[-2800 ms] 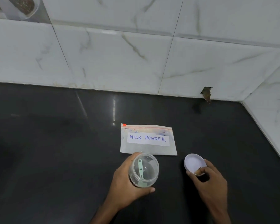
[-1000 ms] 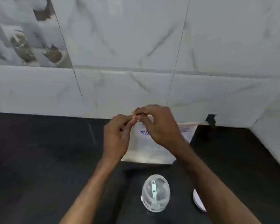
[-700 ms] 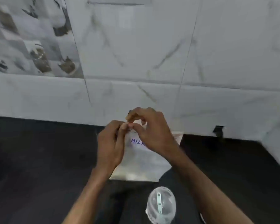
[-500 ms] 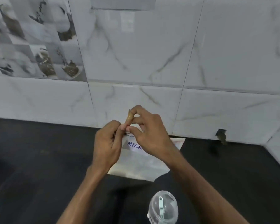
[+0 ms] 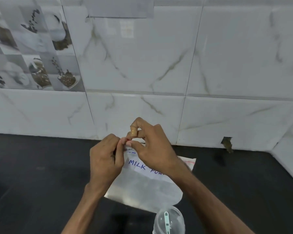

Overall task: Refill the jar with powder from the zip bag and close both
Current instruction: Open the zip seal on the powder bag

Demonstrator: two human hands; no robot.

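Observation:
A clear zip bag (image 5: 142,188) with a white label reading MILK POWDER is held up above the black counter. My left hand (image 5: 105,161) pinches its top left corner, and my right hand (image 5: 150,146) pinches the zip strip right beside it, fingertips nearly touching. The bag hangs tilted, with white powder in its lower part. An open clear jar (image 5: 169,220) stands on the counter at the bottom edge of view, below the bag, with a pale green scoop (image 5: 166,222) inside. The jar's lid is out of view.
The black counter (image 5: 32,174) runs to a white marble-tiled wall (image 5: 159,65) behind and a side wall (image 5: 291,157) at the right. A small chipped hole (image 5: 227,143) sits at the base of the back wall.
Both hands left the jar and lid, took up the zip bag and lifted it. In the last second the bag has tilted more and my view has risen, dropping the jar lower.

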